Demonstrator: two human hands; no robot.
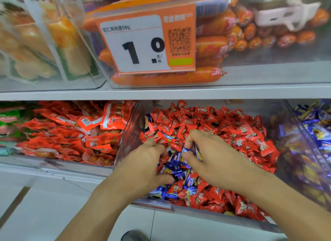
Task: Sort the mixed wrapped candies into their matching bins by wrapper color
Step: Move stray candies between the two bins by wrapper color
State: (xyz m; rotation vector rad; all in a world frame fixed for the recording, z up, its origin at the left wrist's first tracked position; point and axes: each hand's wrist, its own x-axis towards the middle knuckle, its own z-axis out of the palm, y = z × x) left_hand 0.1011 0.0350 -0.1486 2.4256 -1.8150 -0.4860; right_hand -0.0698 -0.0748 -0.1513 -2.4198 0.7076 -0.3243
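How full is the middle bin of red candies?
Nearly full: red candies heap high inside the clear bin, with blue candies mixed in near both hands.

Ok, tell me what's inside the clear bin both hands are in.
The clear bin holds mostly red candies, plus blue candies clustered between the left hand and right hand. Lower layers are hidden.

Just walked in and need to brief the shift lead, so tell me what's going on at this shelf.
A person is picking stray blue candies out of the clear bin of red candies. Both hands are in the pile: the right hand pinches a blue wrapper, and the left hand has its fingers curled in among the blue ones. Several blue pieces remain near the front. The bin of blue and purple candies stands just to the right.
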